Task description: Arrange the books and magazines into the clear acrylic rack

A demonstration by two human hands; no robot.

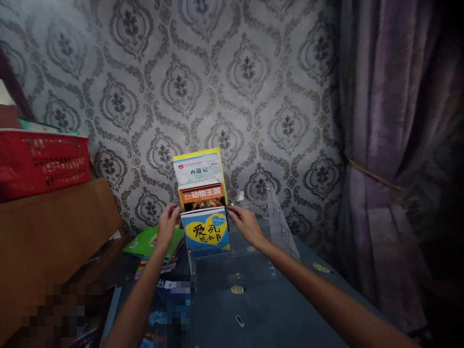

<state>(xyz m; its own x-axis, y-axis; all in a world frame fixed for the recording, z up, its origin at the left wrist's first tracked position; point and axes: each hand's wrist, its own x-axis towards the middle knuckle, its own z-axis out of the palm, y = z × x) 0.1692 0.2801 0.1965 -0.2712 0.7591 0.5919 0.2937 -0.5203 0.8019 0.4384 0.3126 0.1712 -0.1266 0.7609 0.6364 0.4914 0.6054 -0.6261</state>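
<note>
A clear stepped display rack (286, 237) holds books in a column on its left side. In front stands a blue book (206, 241) with a yellow heart and black lettering. Behind it an orange-and-black book (203, 195) shows its upper part, and behind that a pale book (197, 169) with a yellow-edged one at its back. My left hand (169, 221) pinches the blue book's upper left corner. At its upper right corner, my right hand (246, 223) has its fingers closed on the edge. The fingertips are partly hidden against the books.
Left of the rack lies a stack of books topped by a green one (145, 241). More books (170, 290) lie nearer me. A red basket (43, 159) sits on a brown box (61, 232) at the left. Patterned wall rises behind; a curtain (391, 145) hangs at right.
</note>
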